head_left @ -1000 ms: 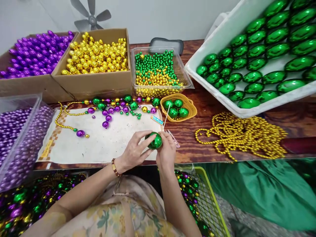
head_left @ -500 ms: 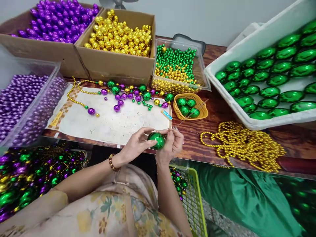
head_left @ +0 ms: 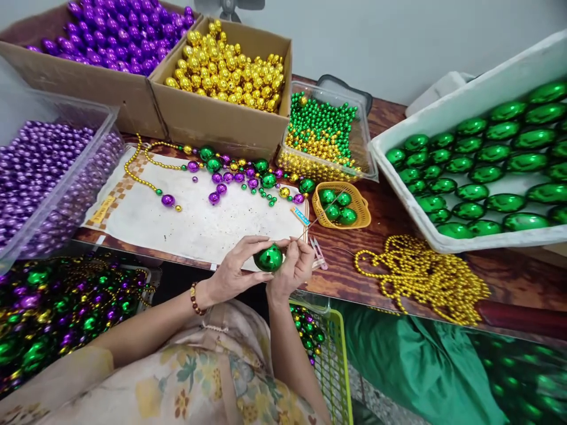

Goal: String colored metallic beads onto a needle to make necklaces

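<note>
My left hand is closed around a large shiny green ball, thumb below and fingers above. Close against it, my right hand pinches a thin needle-like wire that slants up toward a small yellow basket. A fine thread runs rightward from near that hand to a heap of gold bead strands. Small pink-handled snips lie just right of my right hand. Beyond both hands, a string of purple, green and gold beads rests along a white cloth.
Cardboard boxes of purple balls and gold balls line the back. Clear tubs hold purple beads and green and gold beads. A white foam box of green ovals stands right. A green crate sits below the table.
The whole view has shifted somewhat. Both hands and the green ball appear slightly farther left, and the snips now show clearly beside my right hand. The grips look unchanged.
</note>
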Tool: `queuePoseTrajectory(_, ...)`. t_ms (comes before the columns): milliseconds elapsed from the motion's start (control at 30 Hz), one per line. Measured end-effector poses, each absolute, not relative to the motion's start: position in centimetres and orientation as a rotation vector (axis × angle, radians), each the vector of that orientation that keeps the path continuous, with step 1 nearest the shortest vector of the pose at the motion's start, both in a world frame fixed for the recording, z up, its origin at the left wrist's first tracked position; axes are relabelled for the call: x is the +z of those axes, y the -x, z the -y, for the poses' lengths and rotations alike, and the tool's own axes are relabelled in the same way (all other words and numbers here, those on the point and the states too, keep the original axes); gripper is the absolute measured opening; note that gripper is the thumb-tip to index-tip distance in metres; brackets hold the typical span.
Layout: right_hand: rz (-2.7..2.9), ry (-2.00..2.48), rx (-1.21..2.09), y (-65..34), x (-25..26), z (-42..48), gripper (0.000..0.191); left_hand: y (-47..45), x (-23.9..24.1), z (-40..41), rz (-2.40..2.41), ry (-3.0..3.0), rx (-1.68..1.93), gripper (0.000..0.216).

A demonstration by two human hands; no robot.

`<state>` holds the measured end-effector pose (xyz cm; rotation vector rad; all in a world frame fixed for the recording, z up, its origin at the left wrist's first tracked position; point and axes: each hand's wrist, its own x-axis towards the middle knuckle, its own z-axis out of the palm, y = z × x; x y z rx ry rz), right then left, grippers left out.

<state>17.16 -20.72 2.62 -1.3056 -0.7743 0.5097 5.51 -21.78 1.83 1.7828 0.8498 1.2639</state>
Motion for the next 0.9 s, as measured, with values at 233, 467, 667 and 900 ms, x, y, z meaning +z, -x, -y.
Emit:
queuePoseTrajectory(233,0.805,1.227,0.701,-17.1,1.7,19.1,0.018,-3.0,1.0,20.0,-0.949,-1.687,1.343,0.047)
queuePoseTrajectory(467,0.933,1.25,1.103,-18.6,-0.1,21.7,0.015,-0.2,2.5,15.3,-0.971,-1.385,1.46,0.042)
queuePoseTrajectory(667,1.259,1.234,1.085,-18.1,-1.6,23.8,0.015,0.3,4.7,11.8,-0.924,-1.075,1.358,0.042)
queuePoseTrajectory(900,1.365,1.205,1.015,-17.9,-1.7,23.6,0.014,0.2,5.5,11.3,-0.879,-1.078,1.299,0.044)
